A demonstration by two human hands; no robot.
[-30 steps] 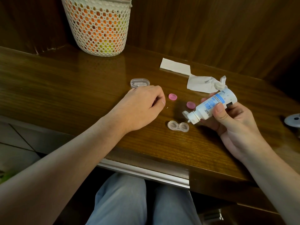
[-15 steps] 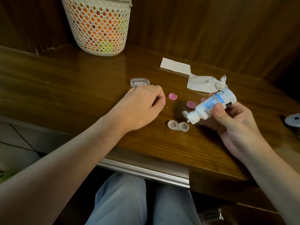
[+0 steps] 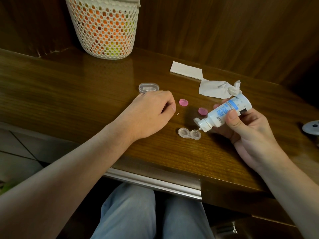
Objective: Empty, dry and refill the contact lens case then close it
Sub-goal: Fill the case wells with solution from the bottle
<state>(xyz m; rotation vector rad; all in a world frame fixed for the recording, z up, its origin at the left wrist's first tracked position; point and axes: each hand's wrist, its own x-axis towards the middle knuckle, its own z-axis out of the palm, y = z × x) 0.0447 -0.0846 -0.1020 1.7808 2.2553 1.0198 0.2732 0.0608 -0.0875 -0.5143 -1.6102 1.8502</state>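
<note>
A clear two-well contact lens case (image 3: 189, 133) lies open on the wooden table (image 3: 69, 94). My right hand (image 3: 246, 128) grips a small white solution bottle (image 3: 224, 113) with a blue label, tilted nozzle-down just above the case's right well. Its flip cap hangs open. Two pink lids lie loose beyond the case: one lid (image 3: 183, 102) to the left, the other lid (image 3: 202, 111) partly behind the bottle's nozzle. My left hand (image 3: 148, 114) rests on the table left of the case, fingers loosely curled, holding nothing.
A crumpled tissue (image 3: 219, 90) and a flat folded tissue (image 3: 186, 70) lie behind the bottle. A small clear plastic box (image 3: 148, 87) sits by my left hand's knuckles. A white mesh basket (image 3: 105, 26) stands at the back. A grey round object (image 3: 311, 127) is at the right edge.
</note>
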